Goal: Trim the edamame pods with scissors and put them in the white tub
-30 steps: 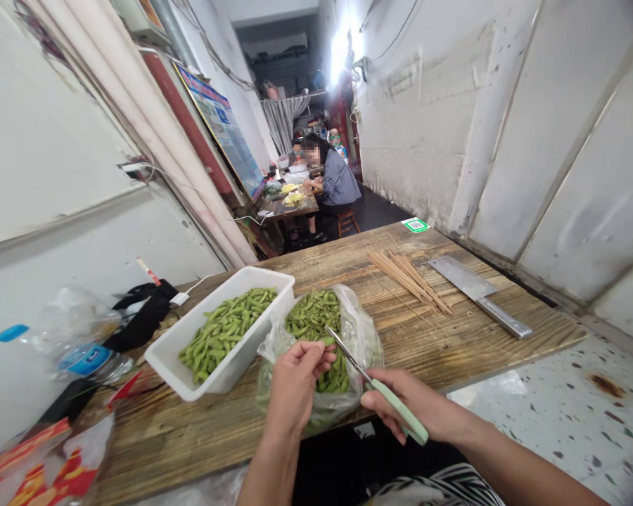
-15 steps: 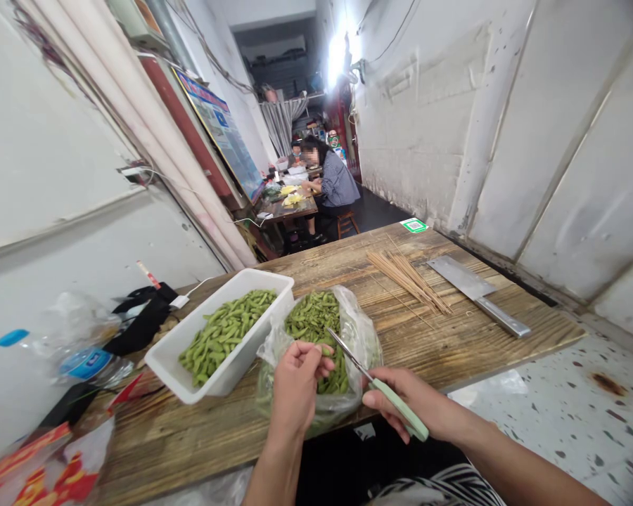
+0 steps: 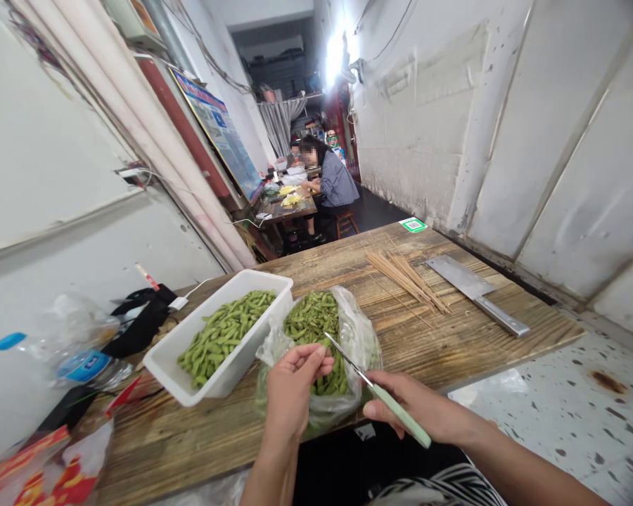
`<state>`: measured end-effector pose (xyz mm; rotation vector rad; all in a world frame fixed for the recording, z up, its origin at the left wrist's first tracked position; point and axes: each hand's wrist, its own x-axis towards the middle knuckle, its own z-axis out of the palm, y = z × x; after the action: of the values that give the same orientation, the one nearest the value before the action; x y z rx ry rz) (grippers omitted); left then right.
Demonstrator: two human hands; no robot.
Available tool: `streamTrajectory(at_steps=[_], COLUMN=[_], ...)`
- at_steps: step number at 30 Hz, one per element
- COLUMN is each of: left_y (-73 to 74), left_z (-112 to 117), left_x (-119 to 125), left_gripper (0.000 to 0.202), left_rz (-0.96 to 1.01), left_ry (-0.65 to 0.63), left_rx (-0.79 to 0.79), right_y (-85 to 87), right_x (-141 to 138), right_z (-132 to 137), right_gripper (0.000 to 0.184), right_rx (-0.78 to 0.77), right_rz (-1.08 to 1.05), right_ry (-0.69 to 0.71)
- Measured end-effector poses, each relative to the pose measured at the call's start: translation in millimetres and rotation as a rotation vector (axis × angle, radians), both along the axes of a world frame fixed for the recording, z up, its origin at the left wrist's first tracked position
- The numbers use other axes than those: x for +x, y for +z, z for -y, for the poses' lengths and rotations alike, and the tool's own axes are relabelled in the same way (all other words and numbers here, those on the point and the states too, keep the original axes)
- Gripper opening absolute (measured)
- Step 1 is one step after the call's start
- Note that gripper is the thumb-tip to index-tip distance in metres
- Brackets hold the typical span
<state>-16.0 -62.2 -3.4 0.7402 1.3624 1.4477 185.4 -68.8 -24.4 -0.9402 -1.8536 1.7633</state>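
Note:
Pale-green-handled scissors [image 3: 401, 414] are held in my right hand [image 3: 414, 404], blades pointing up and left. Their tips come close to the fingertips of my left hand [image 3: 292, 383]. That hand is closed in a pinch; whatever it holds is hidden behind the fingers. Both hands are at the near side of an open clear plastic bag [image 3: 361, 330] full of green edamame pods [image 3: 314, 316]. Left of the bag stands a white plastic tub [image 3: 219, 400], with more edamame pods [image 3: 224, 334] inside.
On the wooden table [image 3: 316, 263], thin bamboo skewers [image 3: 408, 281] and a cleaver [image 3: 461, 277] lie to the right. A plastic bottle [image 3: 87, 365] and red packaging [image 3: 53, 464] are at the left. A person [image 3: 335, 176] sits at another table farther back.
The green pod that showed at my left fingertips is now out of sight. The scissors have shifted slightly, their blades nearer together. Bag and tub stay in place.

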Motion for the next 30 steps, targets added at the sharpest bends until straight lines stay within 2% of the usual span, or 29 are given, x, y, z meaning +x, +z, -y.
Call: streamTrajectory(at_steps=[5, 10, 12, 14, 18, 19, 21, 23, 27, 30], left_y=[-3.7, -6.3, -4.5, 2.4, 30.5, 37.7, 46.8, 45.4, 18.3, 1.6], left_z=[1.0, 3.0, 2.7, 0.2, -12.5, -16.1, -21.5, -23.6, -21.0, -18.4], left_x=[-0.3, 4.2, -2.0, -19.9, -82.7, -96.7, -111.7, -105.2, -55.5, -32.3], left_gripper=[0.036, 0.033, 0.031, 0.028, 0.027, 0.025, 0.025, 0.025, 0.026, 0.024], left_rz=[-0.065, -0.124, -0.208, -0.376, -0.869, -1.027, -1.323, -1.513, -1.655, -1.709], left_ry=[-0.031, -0.04, -0.016, 0.089, 0.552, 0.594, 0.459, 0.262, -0.162, -0.333], left_rx=[0.004, -0.013, -0.001, 0.044, 0.131, 0.126, 0.145, 0.161, 0.022, -0.089], right_y=[1.3, 0.8, -0.5, -2.9, -8.4, -9.2, -9.8, -9.1, -4.1, -0.4], right_x=[-2.6, -9.2, -10.0, -8.0, 0.2, 1.6, 2.5, 1.3, -2.0, -1.9], right_z=[0.0, 0.9, 0.4, -0.7, -2.4, -2.5, -2.4, -2.4, -2.6, -2.2], right_gripper=[0.046, 0.044, 0.046, 0.047, 0.046, 0.046, 0.047, 0.047, 0.046, 0.044], right_rx=[-0.002, -0.12, -0.151, -0.134, -0.055, -0.04, -0.025, -0.024, -0.012, 0.029], right_rz=[-0.019, 0.002, 0.019, 0.023, 0.035, 0.038, 0.025, 0.007, 0.044, 0.079], right_ry=[0.004, -0.037, -0.064, -0.072, -0.069, -0.065, -0.051, -0.04, -0.038, -0.038])
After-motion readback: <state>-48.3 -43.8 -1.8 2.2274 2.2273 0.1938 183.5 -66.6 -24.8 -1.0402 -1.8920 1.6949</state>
